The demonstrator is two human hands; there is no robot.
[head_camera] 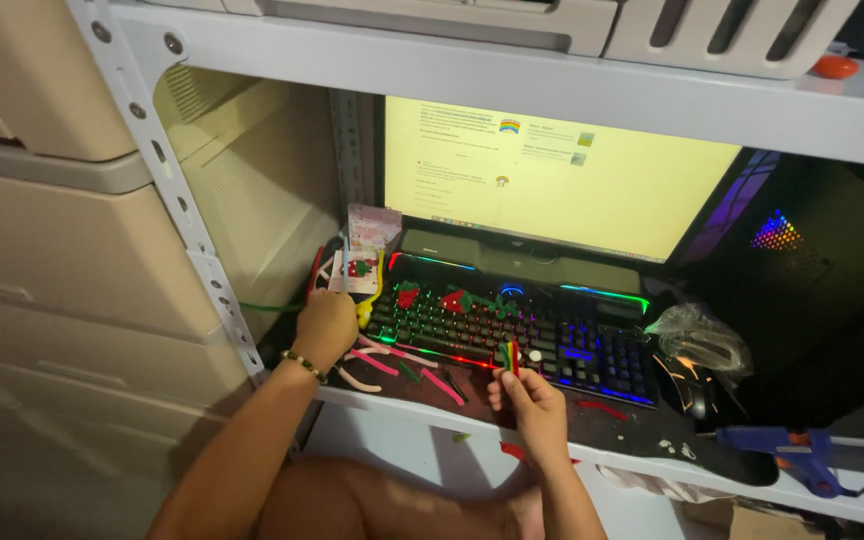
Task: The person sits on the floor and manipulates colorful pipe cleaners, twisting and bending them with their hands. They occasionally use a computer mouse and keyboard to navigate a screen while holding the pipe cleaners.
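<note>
My right hand pinches a short bundle of pipe cleaner pieces, red, green and yellow, held upright over the front edge of a backlit keyboard. My left hand, a beaded bracelet on its wrist, reaches to the keyboard's left end with its fingers curled around a yellow pipe cleaner. Pink pipe cleaner strands lie on the desk between my hands. Two small red and green pipe cleaner strawberries rest on the keys.
A lit monitor stands behind the keyboard. A small printed packet leans at the left. A crumpled clear plastic bag and a blue glue gun lie at the right. A metal shelf post rises at left; beige bins sit beside it.
</note>
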